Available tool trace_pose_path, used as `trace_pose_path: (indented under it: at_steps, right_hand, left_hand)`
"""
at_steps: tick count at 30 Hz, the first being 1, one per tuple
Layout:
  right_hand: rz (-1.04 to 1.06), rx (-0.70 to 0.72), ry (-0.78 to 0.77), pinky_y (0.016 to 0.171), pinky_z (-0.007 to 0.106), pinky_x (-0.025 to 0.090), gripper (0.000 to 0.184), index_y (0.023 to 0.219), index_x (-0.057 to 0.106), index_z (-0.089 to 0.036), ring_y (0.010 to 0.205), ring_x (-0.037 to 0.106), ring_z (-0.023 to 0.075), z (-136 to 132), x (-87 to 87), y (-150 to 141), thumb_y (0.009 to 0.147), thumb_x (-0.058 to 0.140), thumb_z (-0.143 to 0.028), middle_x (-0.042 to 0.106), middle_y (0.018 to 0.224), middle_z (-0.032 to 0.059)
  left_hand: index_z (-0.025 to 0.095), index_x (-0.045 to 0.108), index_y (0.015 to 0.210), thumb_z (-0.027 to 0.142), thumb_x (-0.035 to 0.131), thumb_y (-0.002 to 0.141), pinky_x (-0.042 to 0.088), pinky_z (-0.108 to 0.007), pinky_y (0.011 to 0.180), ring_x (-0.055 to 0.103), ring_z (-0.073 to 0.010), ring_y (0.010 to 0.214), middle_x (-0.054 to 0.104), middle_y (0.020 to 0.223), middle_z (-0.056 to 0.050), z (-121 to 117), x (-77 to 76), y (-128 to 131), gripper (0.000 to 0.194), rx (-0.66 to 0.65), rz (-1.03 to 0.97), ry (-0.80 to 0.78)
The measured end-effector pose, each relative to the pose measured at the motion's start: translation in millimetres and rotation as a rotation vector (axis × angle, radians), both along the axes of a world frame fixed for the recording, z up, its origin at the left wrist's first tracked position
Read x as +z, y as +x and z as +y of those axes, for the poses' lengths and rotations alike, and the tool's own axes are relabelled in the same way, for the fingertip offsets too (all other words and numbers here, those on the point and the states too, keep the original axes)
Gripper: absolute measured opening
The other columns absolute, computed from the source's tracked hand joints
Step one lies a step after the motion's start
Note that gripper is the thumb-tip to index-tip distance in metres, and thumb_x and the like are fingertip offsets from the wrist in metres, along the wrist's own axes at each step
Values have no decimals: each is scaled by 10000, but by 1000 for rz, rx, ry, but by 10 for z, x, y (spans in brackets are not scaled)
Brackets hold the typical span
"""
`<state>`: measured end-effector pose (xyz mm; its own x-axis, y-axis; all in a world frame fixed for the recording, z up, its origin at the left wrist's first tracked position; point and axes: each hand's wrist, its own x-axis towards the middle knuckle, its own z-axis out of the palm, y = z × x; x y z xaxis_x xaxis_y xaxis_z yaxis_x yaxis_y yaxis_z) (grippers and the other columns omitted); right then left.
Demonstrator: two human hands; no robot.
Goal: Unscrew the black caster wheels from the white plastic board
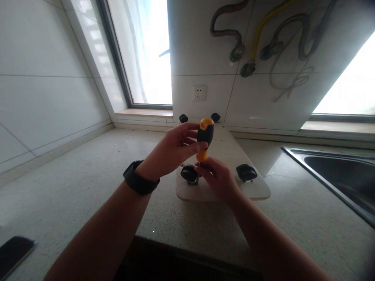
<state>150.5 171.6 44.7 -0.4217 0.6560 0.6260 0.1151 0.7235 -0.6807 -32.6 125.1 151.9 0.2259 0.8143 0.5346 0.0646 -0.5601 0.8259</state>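
Observation:
My left hand (182, 143) is closed around the handle of a yellow and black screwdriver (206, 134), which stands nearly upright with its tip down. Just below the handle, the fingers of my right hand (217, 175) pinch together near the shaft; whether they grip the shaft or a small screw is hidden. Both hands are over a white board (231, 154) lying on the counter. Beside my right fingertips is a black caster wheel (189, 173) on the board's near left corner. Another caster (246, 172) sits at the near right, and two smaller-looking ones (215, 116) at the far end.
A stone-speckled counter (88, 187) surrounds the board. To the right is a metal sink (336, 175), and a dark phone-like object (16, 251) lies at the lower left. Behind are a wall socket (199, 93), hoses with valves (238, 51) and a window (146, 50).

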Motion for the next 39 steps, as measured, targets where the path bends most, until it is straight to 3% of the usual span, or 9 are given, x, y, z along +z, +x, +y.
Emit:
trace_pose_path:
  at_steps: [9,15,22,26,34,39]
  right_hand:
    - [-39,-44,-6,651,293,516,224,925,660,-218,738,656,159,-42,-50,62,952,679,-440,686,843,27]
    - [-18,-37,41,702,308,519,207,923,635,-215,721,657,150,-61,-66,39,952,695,-411,669,824,13]
    - [-67,-69,147,648,286,480,228,851,600,-218,654,607,129,-103,-19,56,939,717,-392,643,767,-5]
    - [-50,-10,110,627,266,480,233,838,632,-213,647,594,118,-84,-32,80,903,764,-394,643,755,-15]
    - [-54,173,16,680,285,541,224,912,751,-210,745,693,155,-1,-91,90,872,788,-428,763,836,22]
    - [-98,243,-6,721,314,579,191,870,767,-244,773,718,172,10,-54,116,860,798,-432,770,816,12]
  left_hand:
    - [209,664,1281,221,726,928,612,-351,883,731,-209,1016,743,1200,-87,-22,-3,6,359,-137,66,20]
    - [222,661,1312,228,638,986,596,-337,871,716,-205,1015,740,1176,-89,5,-32,-2,327,-219,57,-29]
    - [241,633,1353,193,661,960,602,-381,933,701,-263,1158,727,1245,-96,-84,-9,37,397,-291,35,-96]
    - [211,623,1324,168,684,941,602,-394,961,706,-267,1168,734,1227,-103,-105,6,31,391,-298,49,-92]
    - [187,601,1154,139,839,802,609,-274,816,719,-154,913,726,994,-27,-98,37,-68,426,-271,200,-44]
    - [191,660,1261,171,844,816,608,-316,893,728,-189,1004,751,1111,-76,-164,95,-61,482,-306,324,-4]
